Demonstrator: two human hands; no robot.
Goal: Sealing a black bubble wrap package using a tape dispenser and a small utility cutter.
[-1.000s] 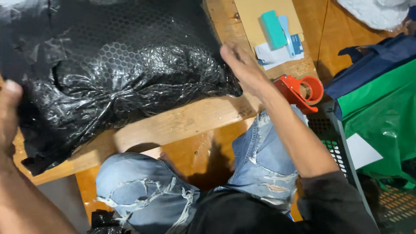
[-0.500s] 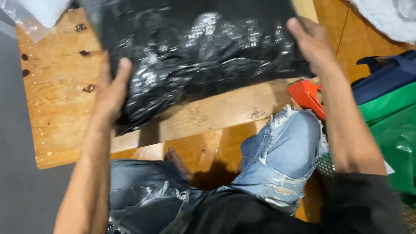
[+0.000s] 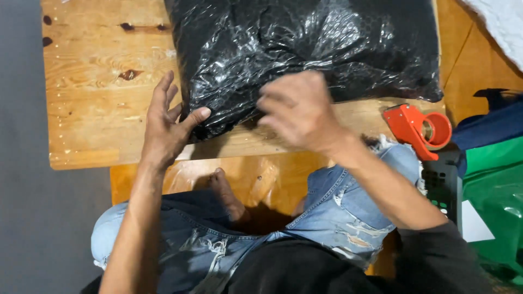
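A bulky black bubble-wrap plastic bag point(image 3: 305, 49) lies on a low wooden table point(image 3: 98, 92). My left hand point(image 3: 166, 122) rests at the bag's near left corner, fingers spread, thumb pressing against the plastic. My right hand point(image 3: 299, 111) hovers over the bag's near edge, blurred, fingers curled downward and touching or just above the plastic; nothing is clearly gripped. My legs in torn blue jeans point(image 3: 348, 212) are folded under the table's near edge.
An orange tape dispenser point(image 3: 419, 128) sits at the table's right end. Blue and green fabric bags point(image 3: 490, 163) and a dark crate stand to the right. White material shows at the top right. Grey floor point(image 3: 24, 163) lies left.
The bag has been turned and shifted right on the table. My left hand slid to its near left corner; my right hand moved from the far right corner to the near edge.
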